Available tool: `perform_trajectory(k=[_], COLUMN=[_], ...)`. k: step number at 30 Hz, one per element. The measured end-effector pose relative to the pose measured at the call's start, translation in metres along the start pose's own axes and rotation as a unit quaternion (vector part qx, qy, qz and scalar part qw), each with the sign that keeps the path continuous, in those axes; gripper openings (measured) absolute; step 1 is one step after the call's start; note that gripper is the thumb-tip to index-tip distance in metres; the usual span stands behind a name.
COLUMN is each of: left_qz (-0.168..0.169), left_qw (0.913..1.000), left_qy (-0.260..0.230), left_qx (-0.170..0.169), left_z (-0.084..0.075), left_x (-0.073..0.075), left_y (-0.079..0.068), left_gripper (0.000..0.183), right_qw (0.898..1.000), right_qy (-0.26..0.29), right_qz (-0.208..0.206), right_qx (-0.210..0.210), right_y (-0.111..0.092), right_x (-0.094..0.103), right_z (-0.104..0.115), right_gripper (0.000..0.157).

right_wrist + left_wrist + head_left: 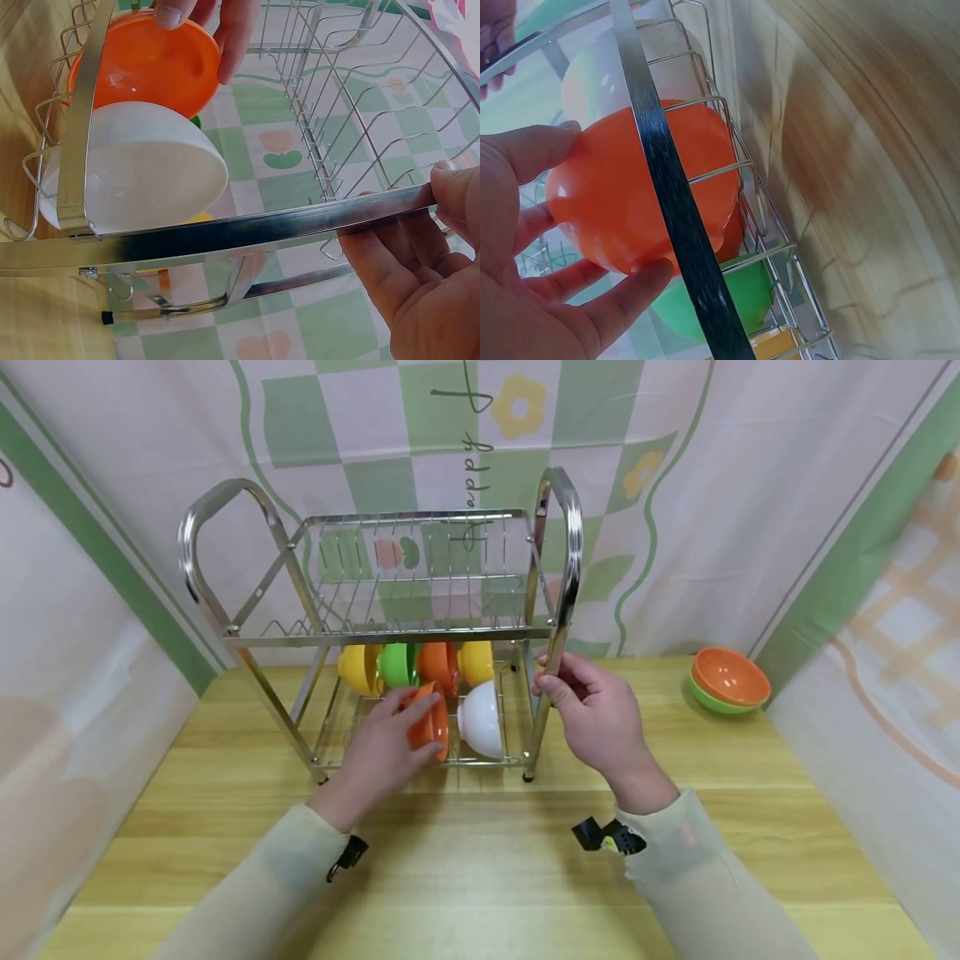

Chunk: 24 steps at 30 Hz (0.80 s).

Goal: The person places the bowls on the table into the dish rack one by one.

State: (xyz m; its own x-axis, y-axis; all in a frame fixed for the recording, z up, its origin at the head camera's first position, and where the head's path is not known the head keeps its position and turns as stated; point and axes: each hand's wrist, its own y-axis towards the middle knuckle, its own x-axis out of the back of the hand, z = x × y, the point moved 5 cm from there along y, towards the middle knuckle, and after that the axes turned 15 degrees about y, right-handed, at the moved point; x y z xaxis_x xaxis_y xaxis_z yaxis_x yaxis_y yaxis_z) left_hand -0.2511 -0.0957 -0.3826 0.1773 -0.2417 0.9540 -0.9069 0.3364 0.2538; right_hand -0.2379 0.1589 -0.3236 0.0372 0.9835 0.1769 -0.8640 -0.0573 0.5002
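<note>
Left hand is gripping a glossy, bright orange bowl turned on its side, while the right hand is clasping the metal rack

You can count three orange bowls, two green bowls, two yellow bowls and one white bowl, eight altogether. Six sit in your one metal rack, four behind and two in front; two are stacked on your one table. The rack has two tiers and two curved handles. You show one left hand and one right hand.
</note>
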Motion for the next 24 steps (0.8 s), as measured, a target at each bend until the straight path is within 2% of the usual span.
perform_trajectory(k=[12,18,24], left_qz=[0.019,0.024,0.028], left_qw=[0.9997,0.9993,0.9990], left_qy=[0.014,0.026,0.026], left_qx=[0.011,0.010,0.025], left_z=[-0.005,-0.011,-0.015], left_x=[-0.001,-0.007,-0.011], left_y=[0.003,0.009,0.012], left_gripper=[0.072,0.071,0.070], right_qw=[1.000,1.000,1.000], right_qy=[0.000,-0.006,0.000], right_qz=[0.001,-0.003,0.000], right_qx=[0.003,0.007,0.006], right_y=[0.000,-0.001,-0.001], right_x=[0.000,0.001,0.000], right_z=[0.001,0.001,0.000], right_gripper=[0.021,0.020,0.020])
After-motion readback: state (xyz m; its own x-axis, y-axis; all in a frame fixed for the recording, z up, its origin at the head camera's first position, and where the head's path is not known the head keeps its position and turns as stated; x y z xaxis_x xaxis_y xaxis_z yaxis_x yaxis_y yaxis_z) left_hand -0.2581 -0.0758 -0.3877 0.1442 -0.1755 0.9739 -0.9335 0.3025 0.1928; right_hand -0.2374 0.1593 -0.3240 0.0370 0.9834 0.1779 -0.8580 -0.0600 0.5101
